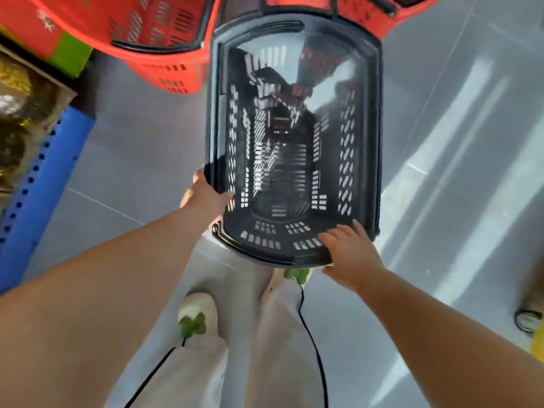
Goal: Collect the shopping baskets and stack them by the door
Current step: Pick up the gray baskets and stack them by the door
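A black basket [294, 142] runs 12 to 6 o'clock, fingers grasping its near rim: left hand [206, 198] at 8, right hand [350, 254] at 5.

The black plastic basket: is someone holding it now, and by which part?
Yes. The black slotted plastic shopping basket is held by its rim: the left hand grips the left side, the right hand pinches the near edge.
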